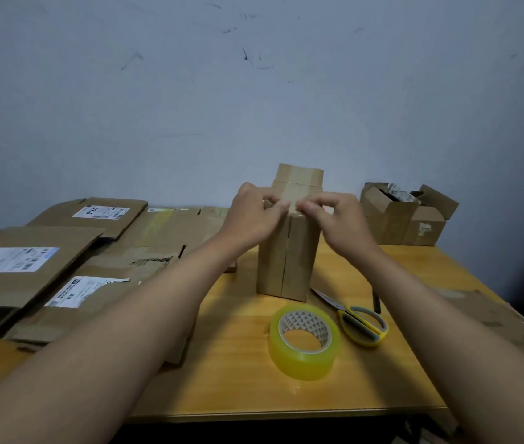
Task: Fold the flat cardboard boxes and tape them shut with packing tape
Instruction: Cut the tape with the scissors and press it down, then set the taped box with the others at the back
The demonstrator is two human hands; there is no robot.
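A: Largest first. Bluish wall (254, 91), scuffed with dark marks. Wooden table (238, 363) pushed against it.

B: Stock?

A: Flat cardboard boxes (46, 267) heaped over the table's left half, several with shipping labels. Unfolded, probably waiting their turn. An open box (404, 216) sits far right by the wall, something inside; can't tell what.

B: The working piece?

A: Small box (286, 261) stands upright mid-table, seam facing the camera, top flaps partly up. Standing it on end likely puts that end within reach for closing.

B: Hands?

A: Left hand (254, 216) and right hand (334, 219) meet at the upper edge, fingers curled, fingertips pinched on the flaps or a tape end; blur hides which.

B: Tools?

A: Tape roll (304, 342) and yellow scissors (361, 325) just in front, within easy reach.
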